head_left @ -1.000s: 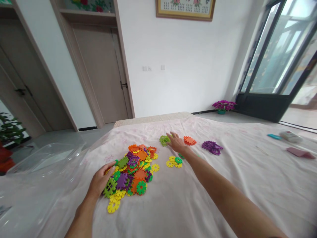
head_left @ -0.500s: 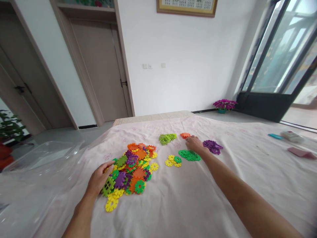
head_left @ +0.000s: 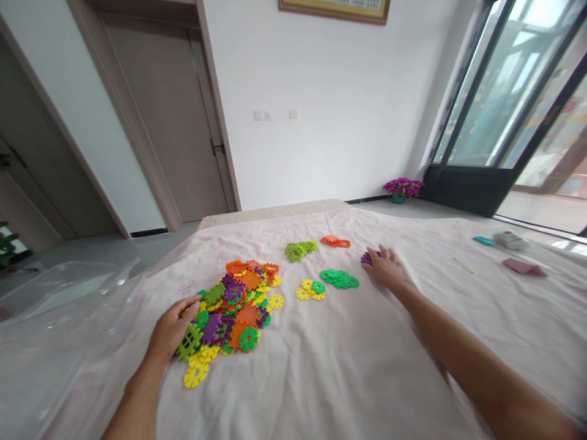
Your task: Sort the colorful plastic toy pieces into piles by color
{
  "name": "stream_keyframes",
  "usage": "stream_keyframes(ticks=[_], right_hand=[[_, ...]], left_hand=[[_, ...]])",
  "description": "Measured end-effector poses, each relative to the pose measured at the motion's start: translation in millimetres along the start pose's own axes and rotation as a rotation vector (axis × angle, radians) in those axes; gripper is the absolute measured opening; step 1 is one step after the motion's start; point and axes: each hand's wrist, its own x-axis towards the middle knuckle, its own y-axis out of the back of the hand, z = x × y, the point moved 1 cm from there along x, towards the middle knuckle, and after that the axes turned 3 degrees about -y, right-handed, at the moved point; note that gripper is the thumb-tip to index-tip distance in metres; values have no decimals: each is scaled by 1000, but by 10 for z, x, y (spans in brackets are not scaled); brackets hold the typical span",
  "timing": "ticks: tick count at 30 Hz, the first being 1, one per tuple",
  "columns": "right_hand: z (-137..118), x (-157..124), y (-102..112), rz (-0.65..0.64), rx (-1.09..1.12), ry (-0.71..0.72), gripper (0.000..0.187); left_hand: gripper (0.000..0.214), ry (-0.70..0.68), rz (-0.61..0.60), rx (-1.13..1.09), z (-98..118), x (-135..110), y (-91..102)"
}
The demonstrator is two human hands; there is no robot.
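Observation:
My left hand rests against the left side of a mixed heap of plastic interlocking pieces, its thumb and fingers apart. Square notched pieces and round notched discs in orange, purple, green and yellow make up the heap. Farther right, my right hand lies with spread fingers over a purple pile, partly covering it. Left of that hand are a green disc pile, a few yellow discs with a green one, orange pieces and a light green pile.
A pale flowered cloth covers the surface. Clear plastic containers stand at the left. Toward the right lie a blue item, a white packet and a pink item.
My right hand has moved right, from the orange pieces to the purple pile, and its fingers have spread. The orange pieces now show fully. My left hand stays by the heap while the view shifts.

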Motion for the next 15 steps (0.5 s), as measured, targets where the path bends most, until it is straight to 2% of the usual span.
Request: stream_keyframes(ticks=[4, 8, 12, 15], right_hand=[[98, 149, -192, 0, 20, 10, 57], [134, 440, -262, 29, -5, 29, 54], [108, 549, -185, -20, 5, -21, 55], [-49, 372, -37, 82, -9, -21, 53]], left_hand=[[47, -4, 12, 28, 22, 1, 3], [46, -12, 16, 37, 52, -10, 6], [46, -6, 10, 39, 54, -19, 12], [46, 7, 6, 44, 42, -13, 12]])
